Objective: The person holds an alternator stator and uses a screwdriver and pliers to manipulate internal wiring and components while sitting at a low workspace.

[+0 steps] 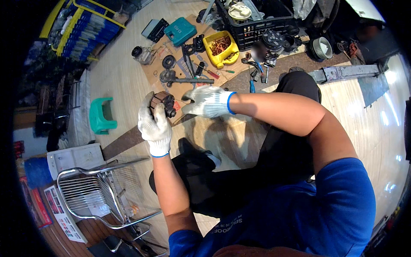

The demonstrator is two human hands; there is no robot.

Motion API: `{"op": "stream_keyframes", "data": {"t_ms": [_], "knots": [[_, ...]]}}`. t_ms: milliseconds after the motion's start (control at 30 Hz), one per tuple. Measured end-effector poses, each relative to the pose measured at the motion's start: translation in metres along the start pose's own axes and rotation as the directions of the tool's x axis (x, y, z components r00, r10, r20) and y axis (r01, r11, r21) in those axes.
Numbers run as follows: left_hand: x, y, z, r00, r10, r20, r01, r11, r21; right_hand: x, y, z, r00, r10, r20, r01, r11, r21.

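Observation:
My left hand (155, 124), in a white knit glove, is closed around an alternator rotor (161, 103) with rust-brown claw segments and a dark shaft end that points right. The hand holds it up above the floor. Just right of the rotor is my right hand (209, 102), gloved too, its fingers pointing left toward the part without touching it. A gap shows between its thumb and fingers, and I make out nothing held there. Beyond both hands lies a hammer (188, 80) on a cardboard sheet (157, 84).
A yellow cut-open jug (233, 57) of small copper-coloured pieces, a teal tool case (180, 31) and a black crate (270, 32) stand ahead. Screwdrivers and metal parts are scattered about. At left are a green stool (95, 116) and a chrome-framed chair (92, 172).

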State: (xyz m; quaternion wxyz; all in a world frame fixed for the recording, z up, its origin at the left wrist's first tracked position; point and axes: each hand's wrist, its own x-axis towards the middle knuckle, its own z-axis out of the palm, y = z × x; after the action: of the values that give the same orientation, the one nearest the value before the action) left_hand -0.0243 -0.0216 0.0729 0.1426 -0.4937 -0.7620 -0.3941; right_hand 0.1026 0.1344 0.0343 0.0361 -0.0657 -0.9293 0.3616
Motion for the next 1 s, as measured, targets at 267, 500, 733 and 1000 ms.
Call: {"op": "stream_keyframes", "data": {"t_ms": [267, 500, 733, 1000], "knots": [[0.0, 0.011, 0.007, 0.993, 0.114, 0.036, -0.116, 0.992, 0.05, 0.0, 0.013, 0.017, 0.876, -0.4, -0.27, 0.346, 0.91, -0.226], [0.003, 0.003, 0.013, 0.967, 0.255, 0.01, -0.255, 0.96, 0.112, 0.011, 0.015, 0.025, 0.933, -0.33, -0.145, 0.273, 0.909, -0.314], [-0.001, 0.004, 0.016, 0.996, -0.088, -0.021, 0.089, 0.996, 0.034, -0.002, 0.015, 0.015, 0.961, -0.256, -0.107, 0.236, 0.956, -0.174], [0.001, 0.004, 0.015, 0.989, -0.116, -0.09, 0.118, 0.993, 0.02, -0.004, 0.01, 0.01, 0.944, -0.239, -0.23, 0.256, 0.965, 0.05]]}}
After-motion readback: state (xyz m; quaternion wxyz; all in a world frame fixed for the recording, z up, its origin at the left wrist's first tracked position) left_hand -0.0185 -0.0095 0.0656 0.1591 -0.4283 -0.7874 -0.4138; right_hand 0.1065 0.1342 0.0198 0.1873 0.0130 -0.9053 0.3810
